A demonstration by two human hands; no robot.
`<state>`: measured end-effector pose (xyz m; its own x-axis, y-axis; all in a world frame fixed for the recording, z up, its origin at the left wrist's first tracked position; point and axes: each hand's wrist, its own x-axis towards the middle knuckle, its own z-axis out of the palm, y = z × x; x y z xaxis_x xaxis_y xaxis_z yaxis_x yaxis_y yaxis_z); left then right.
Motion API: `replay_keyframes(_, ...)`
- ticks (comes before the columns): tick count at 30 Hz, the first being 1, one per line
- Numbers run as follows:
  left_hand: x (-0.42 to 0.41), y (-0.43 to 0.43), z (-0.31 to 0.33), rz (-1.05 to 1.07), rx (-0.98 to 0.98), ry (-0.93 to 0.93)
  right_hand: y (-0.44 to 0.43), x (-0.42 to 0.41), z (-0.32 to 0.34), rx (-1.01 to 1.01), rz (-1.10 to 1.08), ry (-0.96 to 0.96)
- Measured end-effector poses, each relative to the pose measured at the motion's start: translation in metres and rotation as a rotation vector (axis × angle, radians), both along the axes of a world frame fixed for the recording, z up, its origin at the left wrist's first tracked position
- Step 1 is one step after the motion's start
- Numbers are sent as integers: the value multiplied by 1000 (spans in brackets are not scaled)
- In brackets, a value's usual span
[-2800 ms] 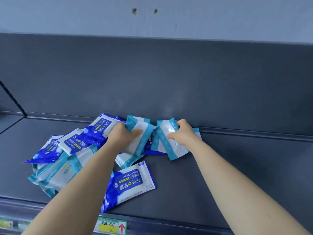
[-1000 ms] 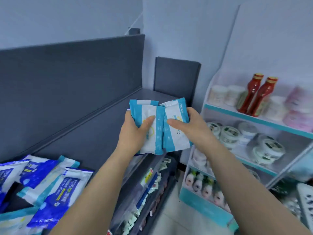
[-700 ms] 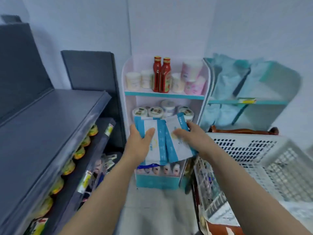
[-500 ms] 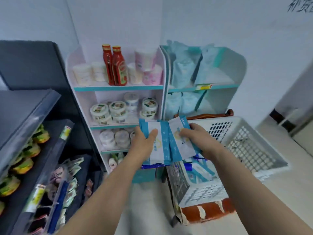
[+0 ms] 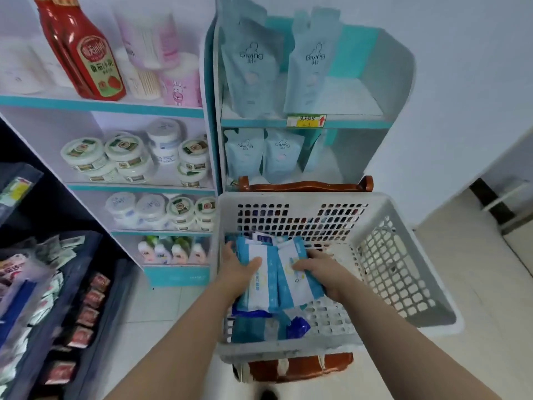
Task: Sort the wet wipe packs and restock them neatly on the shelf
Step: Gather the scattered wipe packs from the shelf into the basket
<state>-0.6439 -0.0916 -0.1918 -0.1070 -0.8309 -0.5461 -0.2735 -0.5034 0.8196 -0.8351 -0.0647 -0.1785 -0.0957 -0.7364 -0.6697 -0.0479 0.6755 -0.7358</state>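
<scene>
Both of my hands are inside a white perforated basket. My left hand grips a white and light-blue wipe pack, thumb across its face. My right hand holds a second pack of the same kind, beside the first and touching it. Under them, on the basket floor, lie more packs: light-blue ones and a dark-blue one. More packs show behind my left hand.
The basket rests on a brown wooden chair. Behind it a white and teal shelf unit holds pale blue pouches. To the left, another shelf carries red bottles, jars and pink tubs. A dark shelf unit with small packets stands far left.
I lifted the two light-blue packs off the dark shelf, turned right, and lowered them into the white basket. Both hands keep their hold on the packs.
</scene>
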Motion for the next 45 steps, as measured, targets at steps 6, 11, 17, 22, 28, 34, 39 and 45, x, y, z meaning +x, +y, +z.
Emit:
replay_keyframes(6,-10,13,-48,104,225,-94,-7,-12,-69,221,104,-135)
replay_keyframes(11,-9,13,-77,-42,274,-303,-8,-12,-106,328,313,44)
replay_keyframes(17,-15,9,-93,-182,331,-541,-9,-9,-127,308,667,380)
replay_keyframes(22,-18,7,-98,-129,318,-559,-9,-11,-136,324,698,447)
replay_keyframes(28,-20,10,-79,-66,236,-531,-10,-10,-118,208,668,494)
replay_keyframes(34,-16,11,-22,-65,-59,-464,-16,9,-61,-20,673,538)
replay_keyframes(39,35,20,51,58,-273,-419,-44,61,30,-354,722,595)
replay_keyframes(45,173,57,134,286,-520,-661,-51,189,133,-748,797,529)
